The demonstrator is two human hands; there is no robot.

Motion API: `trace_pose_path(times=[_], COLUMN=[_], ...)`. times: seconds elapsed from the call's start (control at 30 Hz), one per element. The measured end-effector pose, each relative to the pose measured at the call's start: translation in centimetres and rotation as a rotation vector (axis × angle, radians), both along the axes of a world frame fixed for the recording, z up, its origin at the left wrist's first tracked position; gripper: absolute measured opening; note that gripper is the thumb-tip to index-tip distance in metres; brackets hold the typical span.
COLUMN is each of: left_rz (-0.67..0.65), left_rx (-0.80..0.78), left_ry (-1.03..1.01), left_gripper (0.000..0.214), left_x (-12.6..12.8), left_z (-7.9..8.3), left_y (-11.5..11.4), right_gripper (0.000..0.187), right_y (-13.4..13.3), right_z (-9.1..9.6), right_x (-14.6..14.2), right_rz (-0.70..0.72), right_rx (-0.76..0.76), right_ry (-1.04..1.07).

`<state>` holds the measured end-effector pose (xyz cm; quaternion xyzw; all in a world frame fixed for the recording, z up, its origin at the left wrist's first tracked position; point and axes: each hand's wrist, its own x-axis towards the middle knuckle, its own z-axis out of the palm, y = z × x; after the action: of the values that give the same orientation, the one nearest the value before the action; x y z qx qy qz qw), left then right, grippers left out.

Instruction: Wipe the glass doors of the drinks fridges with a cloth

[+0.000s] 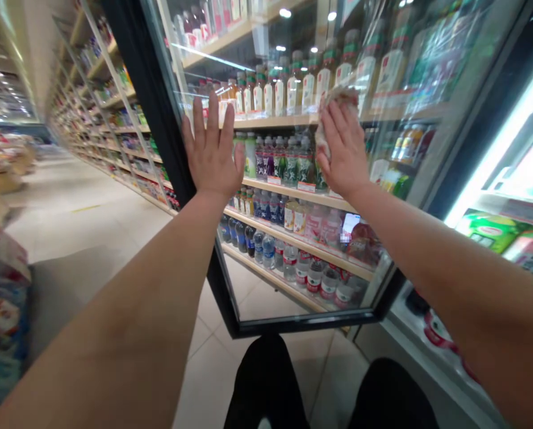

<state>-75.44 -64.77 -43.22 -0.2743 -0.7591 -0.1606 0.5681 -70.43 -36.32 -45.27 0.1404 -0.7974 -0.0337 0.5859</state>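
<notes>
A glass door with a black frame stands swung open in front of me. Against its left part, close to the frame, my left hand lies flat with its fingers spread and nothing in it. Higher up and to the right, my right hand presses a crumpled whitish cloth to the glass. The cloth shows around the fingers and above the fingertips; the palm side is hidden. Through the pane I see shelves of bottles, with reflections of ceiling lights over them.
To the right is the lit cooler with a green package on its shelf. Long shelving runs down the aisle on the left. Colourful goods stand at the lower left. My knees are below the door, above the tiled floor.
</notes>
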Motion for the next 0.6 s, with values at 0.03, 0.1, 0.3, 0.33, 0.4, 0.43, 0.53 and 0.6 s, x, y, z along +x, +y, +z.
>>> trace_pose_path(times=[0.03,0.1,0.3,0.33,0.4,0.43,0.53,0.6], left_rz=[-0.004,-0.002,0.011,0.009,0.014,0.017,-0.007,-0.03], left_rx=[0.002,-0.007,-0.006,0.002,0.002,-0.001,0.006,0.024], left_ry=[0.003,0.015,0.012,0.003,-0.011,-0.016,-0.039,-0.054], left_gripper=[0.066,0.066,0.067,0.067,0.068,0.069,0.071,0.069], left_x=[0.0,-0.2,-0.5,-0.5,-0.6,-0.6,-0.6,-0.7], left_z=[0.0,0.0,-0.1,-0.1,-0.1,-0.1,0.0,0.0], left_y=[0.0,0.0,-0.1,-0.1,-0.1,0.0,0.0,0.1], right_gripper=[0.065,0.066,0.066,0.065,0.066,0.067,0.069,0.069], right_y=[0.5,1.4,4.7,5.3,6.2,6.6,7.6,8.1], right_z=[-0.4,-1.4,-1.4,-1.5,-2.3,-2.9,-4.7,-4.9], right_x=[0.1,0.5,1.0,0.9,0.9,1.0,1.2,1.5], right_rz=[0.008,0.033,0.005,-0.003,-0.014,-0.016,-0.021,-0.03], right_rx=[-0.011,0.03,0.045,-0.002,-0.074,-0.08,-0.025,-0.032], right_ry=[0.0,-0.028,-0.01,0.012,0.047,0.061,0.087,0.082])
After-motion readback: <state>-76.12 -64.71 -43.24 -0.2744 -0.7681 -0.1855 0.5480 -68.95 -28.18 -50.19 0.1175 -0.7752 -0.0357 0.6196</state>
